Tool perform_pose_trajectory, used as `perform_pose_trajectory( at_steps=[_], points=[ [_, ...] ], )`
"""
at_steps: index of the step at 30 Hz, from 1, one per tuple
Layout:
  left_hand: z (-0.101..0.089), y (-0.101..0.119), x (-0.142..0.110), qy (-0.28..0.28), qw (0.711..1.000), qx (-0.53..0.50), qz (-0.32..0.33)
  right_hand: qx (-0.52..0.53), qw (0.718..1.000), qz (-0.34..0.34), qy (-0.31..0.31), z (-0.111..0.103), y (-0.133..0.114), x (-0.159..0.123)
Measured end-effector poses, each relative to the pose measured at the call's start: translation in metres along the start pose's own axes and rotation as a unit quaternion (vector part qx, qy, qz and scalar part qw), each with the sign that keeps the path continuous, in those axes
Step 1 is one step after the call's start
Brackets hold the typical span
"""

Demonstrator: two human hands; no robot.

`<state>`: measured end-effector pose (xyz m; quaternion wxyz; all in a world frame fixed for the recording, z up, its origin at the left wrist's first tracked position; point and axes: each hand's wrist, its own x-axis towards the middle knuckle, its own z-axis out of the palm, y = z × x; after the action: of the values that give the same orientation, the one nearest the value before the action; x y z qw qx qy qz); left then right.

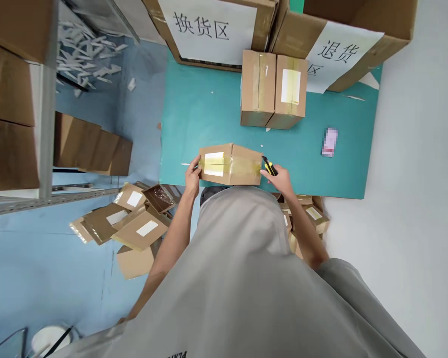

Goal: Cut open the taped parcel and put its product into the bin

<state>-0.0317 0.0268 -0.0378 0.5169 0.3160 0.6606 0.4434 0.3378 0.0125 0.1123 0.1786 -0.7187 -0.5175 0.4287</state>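
A taped cardboard box (pixel 242 171) with a white label lies on the green table at its front edge, close to my body. My left hand (pixel 193 175) grips the box's left end, fingers on its side. In my right hand (pixel 280 178) is a yellow and black box cutter (pixel 270 166), held at the box's right end. The fingertips of that hand are at or very near the cardboard; whether they touch it I cannot tell. Clear tape runs along the box's top and over its right end.
Two taped boxes (pixel 258 89) stand side by side farther back on the green table (pixel 201 109). Behind them are two large labelled cartons (pixel 209 32). A blurred pink item (pixel 329 142) lies to the right. Discarded boxes (pixel 142 223) litter the floor at left, near a shelf (pixel 47 109).
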Motion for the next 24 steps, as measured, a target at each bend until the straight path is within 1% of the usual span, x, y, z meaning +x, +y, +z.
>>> perform_pose_trajectory(
  at_steps=[1, 3, 5, 7, 10, 13, 14, 15, 17, 19, 21, 24],
  points=[
    [-0.003, 0.000, 0.002, 0.006, 1.000, -0.003, -0.011, 0.034, 0.999, 0.031, -0.010, 0.010, 0.001, 0.000],
    [-0.006, 0.001, 0.005, 0.000, 1.000, 0.010, -0.014, 0.081, 0.994, 0.061, -0.027, 0.022, 0.000, -0.001],
    [0.000, 0.003, 0.006, -0.022, 0.999, 0.032, 0.003, 0.108, 0.992, 0.060, -0.013, 0.022, -0.007, -0.004],
    [0.016, 0.003, 0.006, -0.058, 0.997, 0.047, 0.022, 0.120, 0.991, 0.047, 0.023, 0.009, -0.013, -0.004],
    [0.054, 0.001, 0.005, -0.140, 0.987, 0.067, 0.032, 0.108, 0.991, 0.018, 0.073, -0.024, -0.017, 0.005],
    [0.091, 0.000, 0.002, -0.237, 0.967, 0.094, 0.026, 0.029, 0.995, -0.003, 0.095, -0.053, -0.017, 0.020],
    [0.098, 0.003, 0.001, -0.256, 0.961, 0.103, 0.027, -0.001, 0.996, -0.005, 0.094, -0.058, -0.017, 0.025],
    [0.103, 0.007, 0.000, -0.261, 0.958, 0.110, 0.034, -0.026, 0.996, -0.004, 0.089, -0.061, -0.018, 0.029],
    [0.103, 0.022, 0.000, -0.244, 0.961, 0.111, 0.064, -0.060, 0.995, -0.008, 0.077, -0.058, -0.020, 0.033],
    [0.094, 0.045, -0.001, -0.221, 0.965, 0.092, 0.102, -0.098, 0.992, -0.024, 0.076, -0.050, -0.023, 0.033],
    [0.085, 0.073, -0.003, -0.216, 0.965, 0.069, 0.131, -0.160, 0.982, -0.034, 0.093, -0.043, -0.027, 0.028],
    [0.078, 0.110, -0.010, -0.214, 0.963, 0.077, 0.145, -0.243, 0.962, -0.042, 0.117, -0.040, -0.037, 0.014]
  ],
)
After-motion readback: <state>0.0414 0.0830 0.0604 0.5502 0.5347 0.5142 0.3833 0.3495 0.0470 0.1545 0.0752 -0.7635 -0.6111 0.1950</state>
